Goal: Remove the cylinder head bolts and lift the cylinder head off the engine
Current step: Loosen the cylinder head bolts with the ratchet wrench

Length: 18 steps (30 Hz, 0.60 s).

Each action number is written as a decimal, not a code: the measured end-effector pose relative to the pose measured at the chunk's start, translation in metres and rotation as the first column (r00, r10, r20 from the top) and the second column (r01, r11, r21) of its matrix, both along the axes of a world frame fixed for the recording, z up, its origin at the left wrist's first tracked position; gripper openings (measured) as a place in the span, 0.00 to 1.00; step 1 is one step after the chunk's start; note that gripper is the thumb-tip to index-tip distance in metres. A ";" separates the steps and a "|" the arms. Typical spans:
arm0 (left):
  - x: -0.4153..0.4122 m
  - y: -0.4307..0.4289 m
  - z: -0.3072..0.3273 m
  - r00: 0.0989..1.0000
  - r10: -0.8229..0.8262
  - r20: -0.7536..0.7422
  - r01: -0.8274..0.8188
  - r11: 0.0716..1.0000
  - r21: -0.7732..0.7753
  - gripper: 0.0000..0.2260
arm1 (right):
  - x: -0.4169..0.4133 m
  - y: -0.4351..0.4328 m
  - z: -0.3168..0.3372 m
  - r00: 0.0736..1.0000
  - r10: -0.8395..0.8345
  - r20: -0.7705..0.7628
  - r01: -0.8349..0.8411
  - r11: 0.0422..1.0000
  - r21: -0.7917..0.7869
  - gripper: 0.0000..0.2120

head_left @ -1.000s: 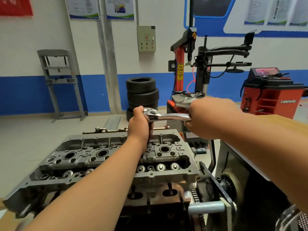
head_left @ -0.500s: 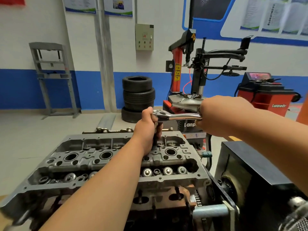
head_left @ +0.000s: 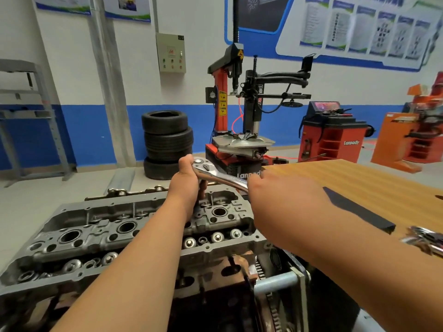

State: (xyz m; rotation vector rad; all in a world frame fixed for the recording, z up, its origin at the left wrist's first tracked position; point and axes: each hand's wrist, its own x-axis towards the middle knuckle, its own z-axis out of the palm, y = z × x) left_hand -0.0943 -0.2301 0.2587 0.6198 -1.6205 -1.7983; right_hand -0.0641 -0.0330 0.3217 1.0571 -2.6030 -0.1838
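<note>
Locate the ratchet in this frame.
In the head view, the ratchet is centre frame, above the far right end of the cylinder head, the left hand at its head and the right hand gripping its handle.

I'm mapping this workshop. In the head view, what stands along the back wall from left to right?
grey metal rack → stacked tyres → tyre changer → red wheel balancer → orange machine

Counts: 2 hands, left hand (head_left: 185, 185) & right hand (head_left: 271, 200); 1 ratchet (head_left: 220, 177); 1 cyl. head (head_left: 96, 212) w/ 3 plug wells (head_left: 125, 226) visible; 4 tyres (head_left: 167, 140) in 1 stack; 1 tyre changer (head_left: 242, 104); 1 red balancer (head_left: 332, 133); 1 wall box (head_left: 170, 53); 1 wood table (head_left: 359, 180).
</note>
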 end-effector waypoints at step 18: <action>0.004 -0.006 0.006 0.985 -0.147 -0.090 0.155 0.985 0.079 0.15 | -0.094 -0.042 0.003 0.971 -0.040 -0.237 0.014 0.994 -0.109 0.07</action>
